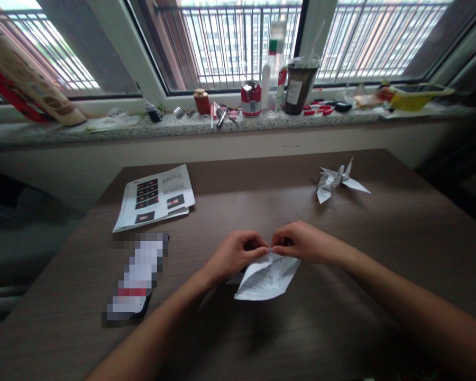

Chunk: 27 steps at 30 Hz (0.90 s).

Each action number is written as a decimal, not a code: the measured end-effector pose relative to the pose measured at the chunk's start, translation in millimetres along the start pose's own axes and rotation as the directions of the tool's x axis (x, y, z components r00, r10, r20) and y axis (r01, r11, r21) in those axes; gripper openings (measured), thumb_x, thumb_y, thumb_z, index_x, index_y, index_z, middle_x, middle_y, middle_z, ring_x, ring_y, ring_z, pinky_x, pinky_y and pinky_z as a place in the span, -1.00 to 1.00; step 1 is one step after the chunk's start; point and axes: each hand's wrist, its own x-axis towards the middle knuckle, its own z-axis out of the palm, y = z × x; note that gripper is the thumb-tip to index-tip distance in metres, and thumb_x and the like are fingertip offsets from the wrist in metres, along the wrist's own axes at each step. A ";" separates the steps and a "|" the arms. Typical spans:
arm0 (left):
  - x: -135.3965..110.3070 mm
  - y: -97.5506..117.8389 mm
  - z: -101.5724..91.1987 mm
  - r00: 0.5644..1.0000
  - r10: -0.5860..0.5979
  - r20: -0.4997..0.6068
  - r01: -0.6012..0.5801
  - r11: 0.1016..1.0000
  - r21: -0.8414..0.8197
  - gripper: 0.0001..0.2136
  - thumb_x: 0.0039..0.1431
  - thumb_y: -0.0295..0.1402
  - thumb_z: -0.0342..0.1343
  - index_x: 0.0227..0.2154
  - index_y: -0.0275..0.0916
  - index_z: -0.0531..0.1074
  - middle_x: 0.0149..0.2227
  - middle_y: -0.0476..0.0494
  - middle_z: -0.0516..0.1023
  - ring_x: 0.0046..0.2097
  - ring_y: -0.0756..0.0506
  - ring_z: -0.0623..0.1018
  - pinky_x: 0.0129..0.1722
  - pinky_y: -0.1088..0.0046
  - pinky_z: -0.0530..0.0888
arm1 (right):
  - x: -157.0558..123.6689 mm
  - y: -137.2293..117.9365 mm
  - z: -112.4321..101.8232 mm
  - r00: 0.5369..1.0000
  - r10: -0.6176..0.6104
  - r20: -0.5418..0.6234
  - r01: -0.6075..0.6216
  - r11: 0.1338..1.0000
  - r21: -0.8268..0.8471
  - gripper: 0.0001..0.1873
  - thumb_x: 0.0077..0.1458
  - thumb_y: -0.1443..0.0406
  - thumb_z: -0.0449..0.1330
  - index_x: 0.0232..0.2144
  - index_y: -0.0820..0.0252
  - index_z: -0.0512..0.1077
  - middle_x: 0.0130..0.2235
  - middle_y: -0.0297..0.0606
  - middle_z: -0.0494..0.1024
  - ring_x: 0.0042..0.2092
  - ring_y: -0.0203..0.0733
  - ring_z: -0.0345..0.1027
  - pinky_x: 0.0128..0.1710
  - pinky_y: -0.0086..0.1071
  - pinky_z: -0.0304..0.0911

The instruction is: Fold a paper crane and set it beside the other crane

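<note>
Between my two hands is a folded sheet of printed white paper (267,279), its wide end pointing toward me and its pinched top away from me. My left hand (240,251) is closed, thumb and fingers pinching the paper's upper left edge. From the other side my right hand (299,243) pinches the same top point, its fingertips nearly touching the left ones. The paper is held just over the brown table (238,203). Fingers partly hide the folds at the top. Several folded paper cranes (335,181) sit in a cluster at the far right of the table.
A stack of printed sheets (158,193) lies at the back left. Nearer me on the left is a phone (137,278), its screen blurred. Along the windowsill (174,127) stand a red can (250,99), a dark drink cup (300,84), bottles, small tools and a yellow basket (414,98).
</note>
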 end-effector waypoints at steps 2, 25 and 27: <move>1.0 -0.8 -0.9 1.000 0.010 -0.026 -0.010 1.000 -0.007 -0.83 0.26 -0.26 0.24 -0.32 -0.27 0.61 -0.33 -0.11 0.64 -0.27 -0.09 0.57 -0.24 0.44 0.42 | 1.1 1.1 0.0 1.000 0.003 -0.021 -0.003 1.000 0.000 -0.84 0.23 0.25 0.26 -0.32 0.20 0.61 -0.41 -0.31 0.61 -0.40 -0.26 0.39 -0.41 -0.39 0.15; -2.8 -6.4 -25.5 0.996 0.069 -0.062 -0.073 0.996 -0.056 -0.84 0.30 -0.39 0.12 -0.16 -0.25 0.59 -0.16 -0.15 0.65 -0.14 -0.11 0.59 -0.09 0.37 0.49 | -20.0 39.8 3.2 0.989 0.139 -0.043 -0.109 0.905 0.411 -0.61 0.28 0.03 0.23 -0.08 0.22 0.55 -0.20 -0.18 0.61 -0.22 -0.17 0.43 -0.25 -0.34 0.28; -2.5 -8.0 -22.9 0.995 0.080 -0.062 -0.084 0.995 -0.062 -0.84 0.29 -0.41 0.13 -0.16 -0.24 0.60 -0.17 -0.14 0.65 -0.15 -0.10 0.59 -0.08 0.38 0.48 | -17.6 34.6 4.0 0.992 0.117 -0.042 -0.091 0.913 0.398 -0.59 0.29 0.01 0.22 -0.06 0.21 0.55 -0.17 -0.17 0.61 -0.19 -0.15 0.44 -0.22 -0.33 0.28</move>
